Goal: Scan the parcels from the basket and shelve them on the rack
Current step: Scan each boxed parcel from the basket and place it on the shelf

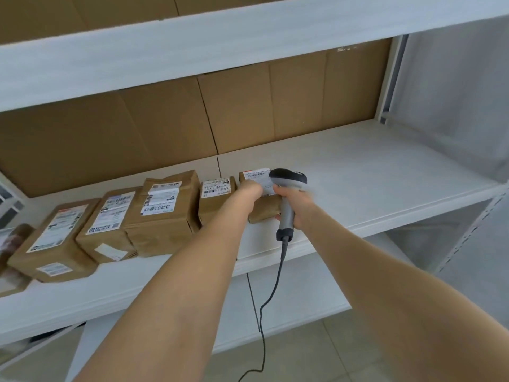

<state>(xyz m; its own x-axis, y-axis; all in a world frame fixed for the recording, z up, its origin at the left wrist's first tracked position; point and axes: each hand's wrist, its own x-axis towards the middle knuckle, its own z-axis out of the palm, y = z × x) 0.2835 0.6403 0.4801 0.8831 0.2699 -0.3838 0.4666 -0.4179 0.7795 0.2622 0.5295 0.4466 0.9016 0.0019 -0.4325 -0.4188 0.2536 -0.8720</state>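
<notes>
- The left hand [251, 190] is lying on top of the parcel [263, 210], knuckles up. Its fingers are bending down out of sight past the knuckles, over the white label [259, 176], so I cannot tell whether they are gripping the parcel or only pressing on it.
- The right hand [294, 203] is grasping the scanner [289, 176], its fingers wrapped tight round the grey handle.
- The scanner's dark head is rising above the right fingers and is showing in front of the label's right edge, just beyond the left knuckles.
- The parcel, wrapped in brown paper, is sitting on the white shelf [371, 175] directly beneath both sets of fingers. Its front face is showing between the two wrists.
- A black cable [271, 293] is hanging from the handle's base below the right fingers and curving down toward the bottom edge of the view.
- A second parcel [216, 206] is standing just left of the left fingers, close beside the held one, with a barcode label facing up. I cannot tell whether the two are touching.
- Farther left of those fingers, a row of parcels [162, 216] is lining the same shelf, each one brown with white labels.
- Beyond the fingertips, brown cardboard [165, 128] is backing the rack.
- Above both hands, an upper shelf [248, 45] is crossing the view.
</notes>
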